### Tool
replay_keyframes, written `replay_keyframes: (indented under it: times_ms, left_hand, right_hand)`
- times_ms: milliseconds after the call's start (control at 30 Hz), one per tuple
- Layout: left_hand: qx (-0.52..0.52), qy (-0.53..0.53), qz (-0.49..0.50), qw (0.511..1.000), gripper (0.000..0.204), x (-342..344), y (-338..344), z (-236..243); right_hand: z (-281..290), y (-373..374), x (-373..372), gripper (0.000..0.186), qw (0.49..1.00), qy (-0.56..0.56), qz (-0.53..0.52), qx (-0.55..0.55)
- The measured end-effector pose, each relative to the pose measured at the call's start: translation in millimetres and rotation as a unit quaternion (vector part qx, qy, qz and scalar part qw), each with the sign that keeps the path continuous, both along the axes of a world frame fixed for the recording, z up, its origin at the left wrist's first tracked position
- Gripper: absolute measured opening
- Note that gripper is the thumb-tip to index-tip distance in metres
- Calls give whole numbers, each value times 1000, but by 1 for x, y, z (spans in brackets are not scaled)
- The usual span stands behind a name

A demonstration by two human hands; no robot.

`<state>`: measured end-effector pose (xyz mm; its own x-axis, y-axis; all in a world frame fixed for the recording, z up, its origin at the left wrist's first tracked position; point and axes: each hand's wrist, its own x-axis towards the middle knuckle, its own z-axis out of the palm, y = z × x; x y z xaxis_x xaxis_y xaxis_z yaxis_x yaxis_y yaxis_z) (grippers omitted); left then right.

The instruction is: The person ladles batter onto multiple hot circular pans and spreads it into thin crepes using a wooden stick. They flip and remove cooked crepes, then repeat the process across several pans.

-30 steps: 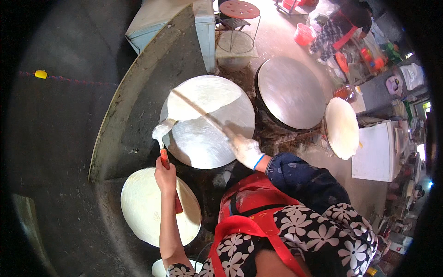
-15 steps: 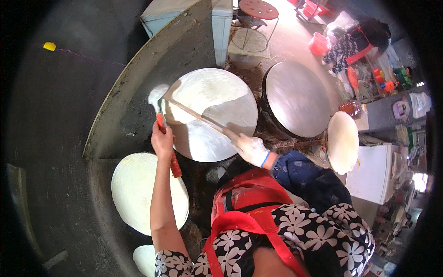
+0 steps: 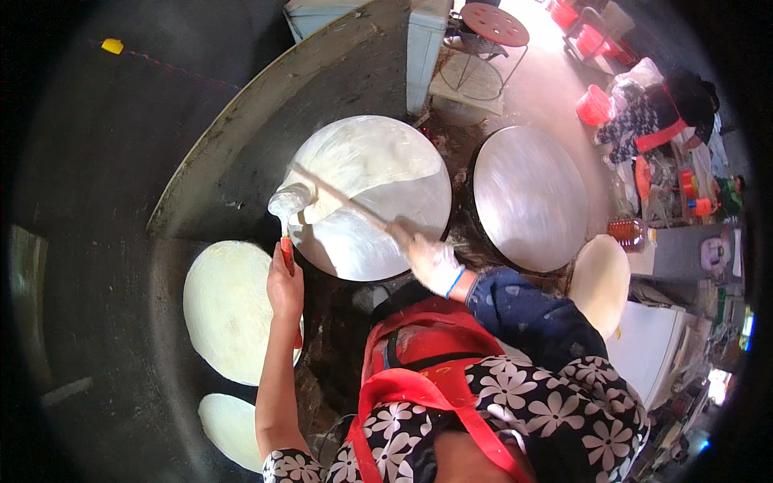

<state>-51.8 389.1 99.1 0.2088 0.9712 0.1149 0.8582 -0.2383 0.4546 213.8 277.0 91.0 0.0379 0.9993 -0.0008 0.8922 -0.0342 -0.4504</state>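
My left hand [image 3: 285,291] is closed round the red handle of a ladle [image 3: 290,201], whose pale-coated bowl hangs at the left rim of a round griddle [image 3: 403,233]. In my white-gloved right hand [image 3: 432,263] is a long wooden batter spreader [image 3: 348,201]. It slants across the griddle, its far end near the left rim beside the ladle. Pale batter [image 3: 366,149] covers the far part of the metal in a thin, curved layer, while the near part shows bare metal. Some thicker batter lies under the spreader, close to the ladle.
To the right is a second round griddle [image 3: 531,197] with bare metal. Large pale flatbreads [image 3: 229,310] lie at the left, and another [image 3: 600,286] at the right. A curved metal guard [image 3: 217,153] rises behind the griddle. Farther off stands a red-topped stool [image 3: 495,24].
The ladle bowl has come nearer, to the griddle's left rim. My right hand keeps the spreader slanted across the griddle. The whole view has shifted slightly.
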Motion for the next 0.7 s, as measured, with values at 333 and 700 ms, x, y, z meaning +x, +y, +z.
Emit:
replay_keyframes:
  times_ms: [333, 700]
  left_hand:
    - [-131, -123, 80, 980, 44, 1, -36, 18]
    - [-231, -196, 104, 947, 41, 3, -100, 37]
  right_hand:
    - [25, 82, 34, 50, 987, -3, 138, -78]
    - [-16, 98, 79, 50, 996, -37, 76, 41]
